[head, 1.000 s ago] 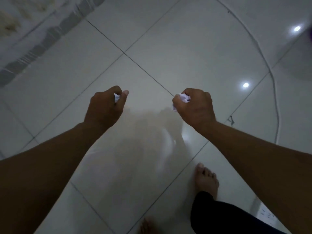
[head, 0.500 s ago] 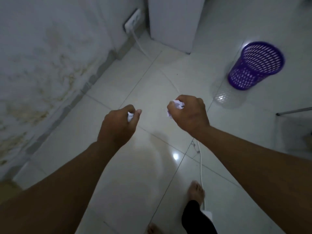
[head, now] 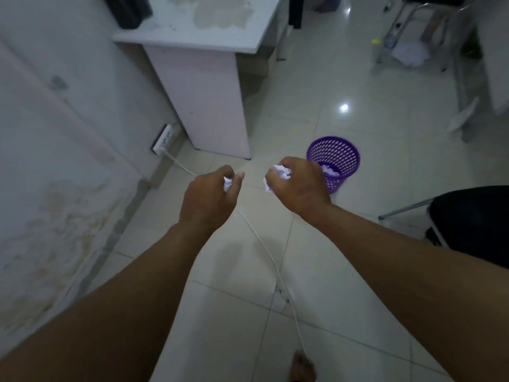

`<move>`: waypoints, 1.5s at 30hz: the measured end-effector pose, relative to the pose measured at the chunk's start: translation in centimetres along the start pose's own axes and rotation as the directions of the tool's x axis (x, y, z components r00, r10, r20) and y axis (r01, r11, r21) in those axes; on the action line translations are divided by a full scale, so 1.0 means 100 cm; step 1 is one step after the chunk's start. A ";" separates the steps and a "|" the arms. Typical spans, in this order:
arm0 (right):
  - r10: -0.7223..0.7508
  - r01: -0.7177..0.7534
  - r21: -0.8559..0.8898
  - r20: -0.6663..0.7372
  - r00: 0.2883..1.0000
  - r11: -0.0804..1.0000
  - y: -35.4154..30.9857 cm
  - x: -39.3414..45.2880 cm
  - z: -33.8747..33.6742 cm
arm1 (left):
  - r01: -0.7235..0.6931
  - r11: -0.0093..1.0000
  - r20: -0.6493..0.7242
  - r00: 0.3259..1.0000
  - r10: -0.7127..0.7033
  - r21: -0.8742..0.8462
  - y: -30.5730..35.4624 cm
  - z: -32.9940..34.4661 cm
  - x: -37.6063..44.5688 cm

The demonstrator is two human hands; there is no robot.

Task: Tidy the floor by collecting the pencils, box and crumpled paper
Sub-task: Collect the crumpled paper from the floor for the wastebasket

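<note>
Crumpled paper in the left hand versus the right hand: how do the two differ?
The paper in the left hand, the left wad, shows only a small sliver between thumb and fingers. The right wad in the right hand bulges out more and sits nearer the purple bin. Both are white, crumpled and gripped in closed fists.

Purple bin [head: 333, 161] nearer — now just beyond right hand [head: 298, 186].
</note>
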State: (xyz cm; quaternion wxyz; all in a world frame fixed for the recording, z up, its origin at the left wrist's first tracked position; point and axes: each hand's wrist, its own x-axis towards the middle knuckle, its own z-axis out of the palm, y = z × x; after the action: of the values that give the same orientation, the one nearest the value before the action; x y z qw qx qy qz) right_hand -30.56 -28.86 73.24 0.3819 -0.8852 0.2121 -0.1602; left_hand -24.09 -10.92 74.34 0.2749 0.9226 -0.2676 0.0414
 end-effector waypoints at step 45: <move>0.312 -0.304 -0.076 0.133 0.941 0.950 0.460 0.394 -0.017 | 0.172 0.984 0.346 0.927 -0.142 -0.056 0.099 0.515 0.379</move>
State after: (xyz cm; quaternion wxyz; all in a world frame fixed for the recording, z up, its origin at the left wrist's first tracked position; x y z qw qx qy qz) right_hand -9.14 -77.96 44.92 0.3922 -0.8604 0.3240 -0.0286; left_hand -0.46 -63.02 44.12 0.2661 0.9216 -0.2379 -0.1526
